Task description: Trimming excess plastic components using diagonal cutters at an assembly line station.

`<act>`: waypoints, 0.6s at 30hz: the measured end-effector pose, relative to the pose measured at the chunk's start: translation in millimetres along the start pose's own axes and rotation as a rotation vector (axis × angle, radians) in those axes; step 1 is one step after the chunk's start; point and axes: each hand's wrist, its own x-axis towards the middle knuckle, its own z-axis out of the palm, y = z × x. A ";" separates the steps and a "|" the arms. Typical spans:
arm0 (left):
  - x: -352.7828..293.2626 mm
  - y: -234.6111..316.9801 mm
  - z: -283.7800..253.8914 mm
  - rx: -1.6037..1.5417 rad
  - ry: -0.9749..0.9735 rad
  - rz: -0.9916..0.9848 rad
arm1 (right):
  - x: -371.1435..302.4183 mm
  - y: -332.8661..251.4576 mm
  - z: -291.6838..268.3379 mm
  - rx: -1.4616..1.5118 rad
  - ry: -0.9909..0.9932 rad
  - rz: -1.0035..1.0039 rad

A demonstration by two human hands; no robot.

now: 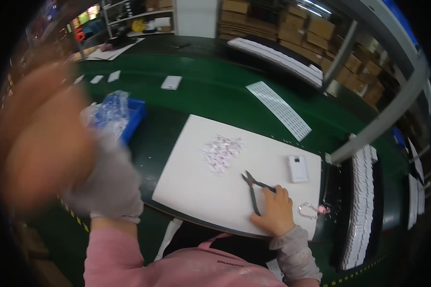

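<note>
My right hand (pixel 277 210) rests low on the white board (pixel 187 186), thumb and fingers apart. It lies at the spread handles of a pair of cutting pliers (pixel 250 184) with dark green grips; the fingertips meet one handle and the thumb is beside the other. The pliers lie flat with their jaws toward a pile of small white and red pieces (pixel 221 152). Just right of the hand are a pink charm with a clear loop (pixel 323 209) and a white rectangular device with a dark window (pixel 298 169). My left hand (pixel 48 138) is raised at the left, smeared by motion.
A blue bin (pixel 137 115) with clear plastic bags stands left of the board on the green table (pixel 201 71). Beyond lie a white device (pixel 171 82) and a label sheet (pixel 279 110). Long rows of white items (pixel 361 205) and a metal post (pixel 383 126) flank the right.
</note>
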 end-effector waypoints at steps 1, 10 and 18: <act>3.5 -1.2 -8.0 0.028 0.003 -0.002 | 2.7 3.8 3.8 0.027 -0.009 0.003; -93.0 -197.4 -204.9 1.492 0.233 -0.893 | 13.4 19.5 -6.6 0.421 0.095 0.010; -83.2 -256.1 -188.3 1.792 0.130 -1.218 | 22.4 16.3 -18.8 0.842 0.293 0.094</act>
